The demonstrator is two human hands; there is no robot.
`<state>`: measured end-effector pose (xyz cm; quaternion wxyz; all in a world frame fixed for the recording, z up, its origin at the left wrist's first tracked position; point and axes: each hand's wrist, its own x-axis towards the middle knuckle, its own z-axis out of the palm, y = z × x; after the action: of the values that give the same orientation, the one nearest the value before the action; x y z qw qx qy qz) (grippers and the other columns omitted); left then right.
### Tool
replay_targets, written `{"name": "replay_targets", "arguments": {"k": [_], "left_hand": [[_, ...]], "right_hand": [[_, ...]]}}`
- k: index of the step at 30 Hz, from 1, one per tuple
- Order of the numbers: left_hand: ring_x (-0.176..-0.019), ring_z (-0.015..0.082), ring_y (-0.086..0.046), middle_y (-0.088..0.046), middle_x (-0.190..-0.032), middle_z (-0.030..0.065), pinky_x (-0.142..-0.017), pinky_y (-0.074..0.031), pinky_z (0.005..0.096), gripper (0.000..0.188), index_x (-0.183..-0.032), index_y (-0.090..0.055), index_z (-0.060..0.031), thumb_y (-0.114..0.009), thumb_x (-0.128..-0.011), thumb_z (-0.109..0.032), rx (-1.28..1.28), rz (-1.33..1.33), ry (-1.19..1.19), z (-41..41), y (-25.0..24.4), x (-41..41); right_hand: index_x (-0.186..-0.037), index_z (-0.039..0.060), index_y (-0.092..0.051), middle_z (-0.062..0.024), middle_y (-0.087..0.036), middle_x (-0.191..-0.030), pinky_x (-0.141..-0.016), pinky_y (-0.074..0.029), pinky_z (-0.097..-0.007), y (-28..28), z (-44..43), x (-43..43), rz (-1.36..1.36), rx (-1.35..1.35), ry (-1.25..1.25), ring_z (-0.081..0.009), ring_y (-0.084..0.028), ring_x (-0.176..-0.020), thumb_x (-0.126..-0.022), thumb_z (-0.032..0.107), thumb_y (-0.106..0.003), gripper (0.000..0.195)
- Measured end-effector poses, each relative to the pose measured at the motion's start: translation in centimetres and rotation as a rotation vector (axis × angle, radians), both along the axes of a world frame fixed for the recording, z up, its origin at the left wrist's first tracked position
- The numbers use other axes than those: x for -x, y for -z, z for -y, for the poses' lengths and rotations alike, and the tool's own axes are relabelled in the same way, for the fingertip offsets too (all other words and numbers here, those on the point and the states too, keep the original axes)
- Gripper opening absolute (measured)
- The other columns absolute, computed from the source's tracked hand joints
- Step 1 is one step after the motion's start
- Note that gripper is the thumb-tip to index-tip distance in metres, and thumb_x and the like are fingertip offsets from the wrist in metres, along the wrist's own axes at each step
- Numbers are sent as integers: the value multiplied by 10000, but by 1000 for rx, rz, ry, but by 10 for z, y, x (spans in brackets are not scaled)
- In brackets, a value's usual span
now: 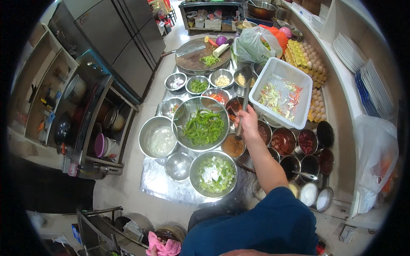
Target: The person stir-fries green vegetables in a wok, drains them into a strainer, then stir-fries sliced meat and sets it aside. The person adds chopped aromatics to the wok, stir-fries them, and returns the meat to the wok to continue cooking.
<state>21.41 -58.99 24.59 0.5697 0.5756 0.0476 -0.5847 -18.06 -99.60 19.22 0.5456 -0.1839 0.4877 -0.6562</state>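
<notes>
My right hand (248,123) grips the handle of a metal ladle (246,92), whose head lies over a steel bowl of chopped garlic (240,79). Left of it, a perforated steel colander (174,124) holds green peppers (204,127). Below stands a bowl of chopped scallions (215,175); glass noodles (159,140) fill a bowl at the left. A white plastic basket (307,96) with shredded vegetables is right of the ladle. At the bottom edge, my left hand (154,251), mostly cut off, holds a pink cloth (163,245) beside a metal pot.
A cleaver (191,50) and cut vegetables lie on a round chopping block (205,68) at the far end. Seasoning containers (283,140), egg trays (296,54) and a plate shelf (344,96) line the right. A metal rack (96,230) stands lower left, a steel refrigerator (118,41) upper left.
</notes>
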Motion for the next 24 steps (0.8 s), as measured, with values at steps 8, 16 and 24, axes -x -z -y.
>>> {"name": "replay_targets", "arguments": {"k": [8, 16, 24], "left_hand": [[-680, 163, -432, -474, -763, 8, -596, -391, 347, 305, -866, -542, -164, -651, -933, -442, 6, 0, -12, -15, -5, 17], [-675, 160, -419, -465, -760, 4, -592, -380, 344, 304, -856, -534, -172, -656, -929, -440, 24, -10, -63, -36, -10, 32], [-670, 157, -405, -456, -757, 0, -588, -369, 342, 303, -845, -526, -179, -660, -924, -439, 141, -36, -235, -92, -8, 46]], "right_hand": [[-1101, 2, -522, -60, -524, -747, -422, -439, -326, 2, 3, 12, -12, -64, -22, -153, -510, -499, -911, -38, -481, 198], [-1161, 23, -494, -54, -509, -790, -430, -439, -314, 15, 2, 3, 152, 112, 43, -145, -509, -529, -938, -19, -480, 227], [-1302, 79, -475, -38, -503, -796, -457, -443, -317, -13, -21, -54, 281, 276, -39, -140, -506, -559, -963, 11, -504, 347]]}}
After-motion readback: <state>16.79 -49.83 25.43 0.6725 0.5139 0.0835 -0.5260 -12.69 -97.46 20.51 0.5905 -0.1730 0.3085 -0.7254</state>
